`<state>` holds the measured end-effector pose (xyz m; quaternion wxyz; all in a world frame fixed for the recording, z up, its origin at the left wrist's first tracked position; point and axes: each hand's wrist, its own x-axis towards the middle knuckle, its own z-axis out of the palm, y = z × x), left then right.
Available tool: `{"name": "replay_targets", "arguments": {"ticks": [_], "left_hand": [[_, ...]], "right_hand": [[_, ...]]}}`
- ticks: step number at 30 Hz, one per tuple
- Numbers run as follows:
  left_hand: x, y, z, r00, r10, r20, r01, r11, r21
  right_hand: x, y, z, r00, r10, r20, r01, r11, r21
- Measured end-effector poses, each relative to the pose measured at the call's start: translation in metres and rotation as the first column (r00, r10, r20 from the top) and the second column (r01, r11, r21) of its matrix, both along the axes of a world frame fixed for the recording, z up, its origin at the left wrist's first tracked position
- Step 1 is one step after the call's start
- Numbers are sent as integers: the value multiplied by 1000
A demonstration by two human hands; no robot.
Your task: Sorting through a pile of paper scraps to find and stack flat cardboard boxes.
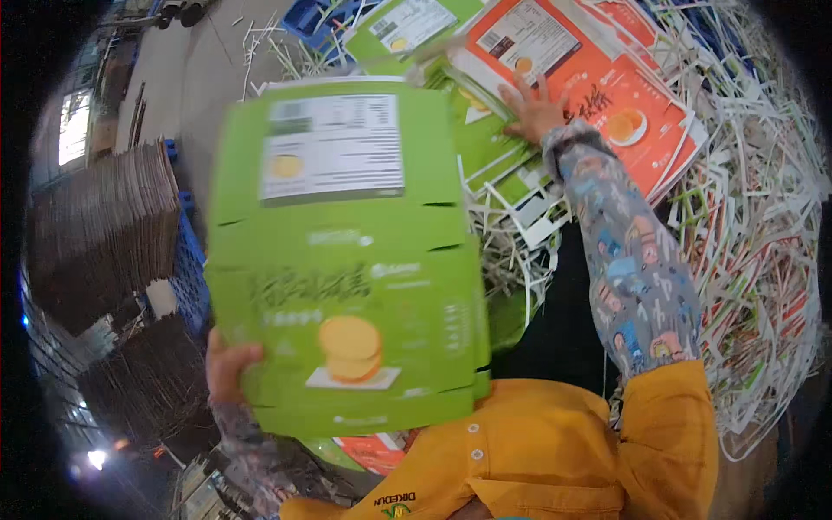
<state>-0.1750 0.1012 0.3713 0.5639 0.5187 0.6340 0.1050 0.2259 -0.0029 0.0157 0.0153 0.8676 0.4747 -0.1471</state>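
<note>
I see the left hand [227,368] pinching the lower left edge of a stack of flat green carton blanks [347,251] — thumb on the printed face, the other fingers hidden behind it. The stack is held up tilted in front of the camera, motion-blurred, covering most of the left-centre view; it shows a white label panel up top and a yellow cake picture lower down. The right hand [533,108] is stretched far forward, fingers spread and pressed flat on more green blanks [485,143] lying on the pile ahead. Just beside that hand, on its right, lies a stack of orange carton blanks [598,78], overlapping the green ones. White die-cut paper trimmings [754,225] are heaped all around on the right. On the left — stacks of brown corrugated sheets [104,225] on a blue plastic crate [189,277]. The patterned sleeve [633,260] runs from the yellow vest [555,451] up to the right hand.
</note>
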Motion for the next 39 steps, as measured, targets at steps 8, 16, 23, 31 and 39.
{"name": "replay_targets", "arguments": {"ticks": [8, 16, 23, 31, 39], "left_hand": [[-35, -51, 46, 965, 90, 247, -168, 934, 317], [31, -30, 29, 867, -495, -48, 487, 826, 284], [121, -2, -43, 453, -866, -211, 772, 263, 579], [180, -18, -144, 459, -610, -646, 787, -59, 614], [174, -31, -166, 618, -474, -627, 675, -89, 733]], "right_hand": [[6, 21, 26, 954, -59, -293, -8, 975, -221], [14, -29, 100, 849, 167, -501, 190, 788, 586], [41, -77, 195, 915, 75, -395, 314, 483, 817], [94, -133, 137, 859, 128, -495, 388, 468, 794], [87, -126, 133, 706, 175, -686, 523, 524, 672]]}}
